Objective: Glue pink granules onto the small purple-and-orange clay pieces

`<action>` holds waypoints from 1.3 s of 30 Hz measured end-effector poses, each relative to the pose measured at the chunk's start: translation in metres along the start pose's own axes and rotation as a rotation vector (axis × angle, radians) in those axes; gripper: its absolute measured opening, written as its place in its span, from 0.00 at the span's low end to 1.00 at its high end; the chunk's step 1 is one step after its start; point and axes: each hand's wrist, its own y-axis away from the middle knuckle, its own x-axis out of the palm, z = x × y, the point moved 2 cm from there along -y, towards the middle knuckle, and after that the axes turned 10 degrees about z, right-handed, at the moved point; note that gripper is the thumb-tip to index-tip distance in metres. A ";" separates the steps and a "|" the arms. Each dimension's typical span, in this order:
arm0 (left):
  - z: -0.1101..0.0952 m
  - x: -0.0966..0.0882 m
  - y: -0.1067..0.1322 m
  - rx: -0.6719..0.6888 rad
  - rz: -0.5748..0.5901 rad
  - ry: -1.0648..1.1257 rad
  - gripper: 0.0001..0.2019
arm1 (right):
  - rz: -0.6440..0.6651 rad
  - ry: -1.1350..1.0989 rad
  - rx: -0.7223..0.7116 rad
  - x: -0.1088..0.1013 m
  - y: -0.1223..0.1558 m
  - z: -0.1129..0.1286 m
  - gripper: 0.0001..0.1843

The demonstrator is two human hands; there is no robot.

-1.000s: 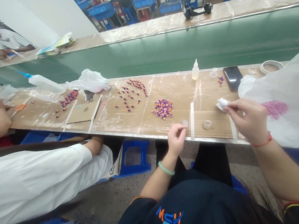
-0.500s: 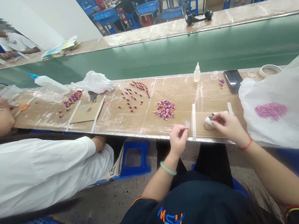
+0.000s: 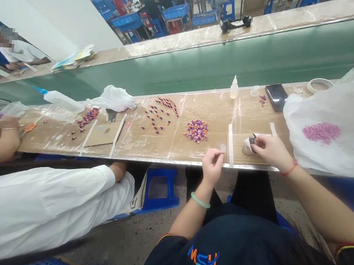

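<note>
Right hand [image 3: 269, 150]: fingers clamped on white wad [image 3: 250, 141] pressed over small clear dish [image 3: 246, 150], near tabletop [image 3: 196, 109] front edge. Left hand [image 3: 213, 162]: fingers pinched on tiny clear piece [image 3: 223, 147]. Purple-orange pile [image 3: 197, 130] unsorted; wiping apparently underway.

We see a brown table [image 3: 179, 144] that looks like cardboard under shiny clear tape. The white bag [image 3: 341, 119] is thin, crinkly plastic. The small bottle [image 3: 234, 88] is soft-looking plastic. The phone [image 3: 275, 96] is smooth, shiny and black. The right hand [image 3: 269, 150] pinches a crumpled white paper wad [image 3: 249, 140].
</note>
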 end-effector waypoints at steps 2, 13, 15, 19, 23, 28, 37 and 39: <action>0.000 0.000 0.000 0.001 -0.001 0.003 0.05 | -0.073 -0.008 -0.005 -0.003 0.001 -0.002 0.13; 0.001 0.000 0.000 0.011 -0.006 0.003 0.05 | -0.170 0.081 -0.259 -0.003 0.016 0.004 0.10; 0.000 0.000 0.000 0.008 -0.003 0.001 0.06 | -0.223 0.118 -0.315 -0.004 0.019 0.007 0.13; -0.001 0.000 0.001 -0.002 0.003 -0.005 0.06 | -0.173 0.200 -0.513 -0.002 0.024 0.014 0.16; -0.002 -0.001 0.000 -0.008 0.010 -0.016 0.06 | -0.175 0.297 -0.635 0.005 0.030 0.008 0.18; -0.004 -0.001 0.000 0.002 0.003 -0.027 0.06 | -0.274 0.389 -0.673 0.014 0.035 -0.002 0.19; -0.001 -0.001 0.000 -0.006 0.010 -0.044 0.06 | -0.263 0.379 -0.603 0.018 0.029 -0.003 0.18; 0.001 0.000 0.000 -0.008 0.014 -0.046 0.06 | -0.249 0.351 -0.565 0.016 0.025 -0.002 0.19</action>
